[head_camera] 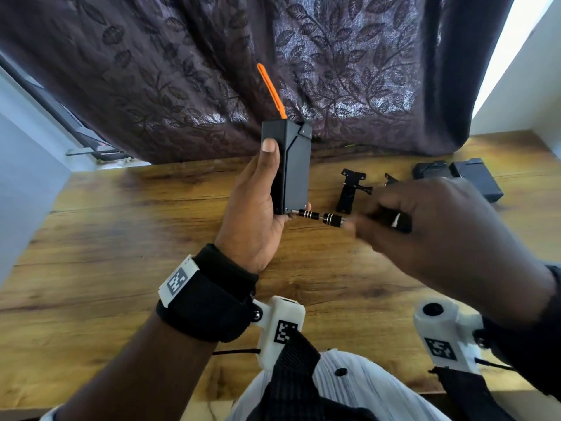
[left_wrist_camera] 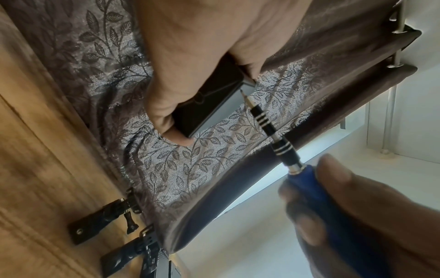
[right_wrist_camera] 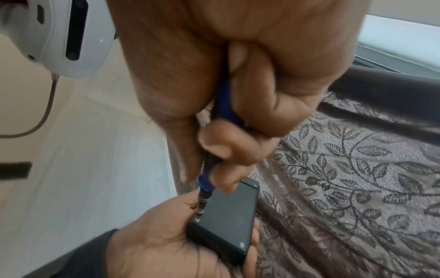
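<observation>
The left hand [head_camera: 258,208] wraps its fingers round a black box [head_camera: 297,165], thumb laid up its left side, and holds it upright above the table. The right hand [head_camera: 440,235] pinches the blue handle of a screwdriver [head_camera: 318,217], whose tip sits on a screw at the box's near corner. The box is closed, so its contents cannot be seen; an orange strip [head_camera: 271,91] sticks out of its far end. Below is a wooden table [head_camera: 121,244]. On the wood to the right of the box lies a black bracket [head_camera: 349,192], and farther right are two black cases [head_camera: 482,180]. A dark leaf-patterned curtain [head_camera: 349,71] hangs over the far edge. Pale walls close the left and right sides. Bare wood runs from the left hand to the left wall.
</observation>
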`<state>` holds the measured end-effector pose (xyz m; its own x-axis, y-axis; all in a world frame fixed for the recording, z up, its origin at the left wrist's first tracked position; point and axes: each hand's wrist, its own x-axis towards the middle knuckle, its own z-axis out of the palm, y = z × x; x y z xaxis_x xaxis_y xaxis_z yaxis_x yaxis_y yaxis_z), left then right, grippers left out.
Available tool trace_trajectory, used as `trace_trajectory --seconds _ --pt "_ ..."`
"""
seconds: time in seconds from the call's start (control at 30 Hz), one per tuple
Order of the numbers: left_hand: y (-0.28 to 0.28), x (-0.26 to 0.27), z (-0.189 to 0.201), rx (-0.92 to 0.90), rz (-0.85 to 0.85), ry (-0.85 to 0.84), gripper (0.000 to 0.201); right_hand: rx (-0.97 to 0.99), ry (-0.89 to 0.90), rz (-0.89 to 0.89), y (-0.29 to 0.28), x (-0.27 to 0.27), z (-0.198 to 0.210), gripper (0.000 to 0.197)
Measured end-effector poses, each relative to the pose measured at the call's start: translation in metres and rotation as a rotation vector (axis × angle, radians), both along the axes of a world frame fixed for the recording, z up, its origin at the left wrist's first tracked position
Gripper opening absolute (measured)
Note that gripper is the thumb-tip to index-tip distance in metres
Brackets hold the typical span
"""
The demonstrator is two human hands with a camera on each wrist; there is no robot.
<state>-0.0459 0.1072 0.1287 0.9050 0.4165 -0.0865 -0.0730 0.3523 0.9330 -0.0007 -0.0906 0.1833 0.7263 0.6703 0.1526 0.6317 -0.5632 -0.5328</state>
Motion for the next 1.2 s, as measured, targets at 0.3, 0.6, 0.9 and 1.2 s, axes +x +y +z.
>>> trace_trajectory --seconds 0.3,0.6,0.9,1.2 --pt "-0.004 0.005 0.006 0.051 -0.023 -0.010 0.049 0.045 -0.032 -0.021 -0.005 -0.002 0.000 0.032" --pt "-0.003 0.007 0.015 0.065 -0.030 -0.033 0.046 0.057 0.018 -0.046 -0.004 -0.004 -0.005 0.029" --pt "-0.004 0.004 0.022 0.112 -0.044 -0.057 0.049 0.134 0.096 -0.014 -0.003 -0.004 -0.001 0.025" --pt "-0.005 0.004 0.027 0.133 -0.030 -0.073 0.037 0.170 0.115 -0.002 -0.003 -0.007 -0.001 0.026"
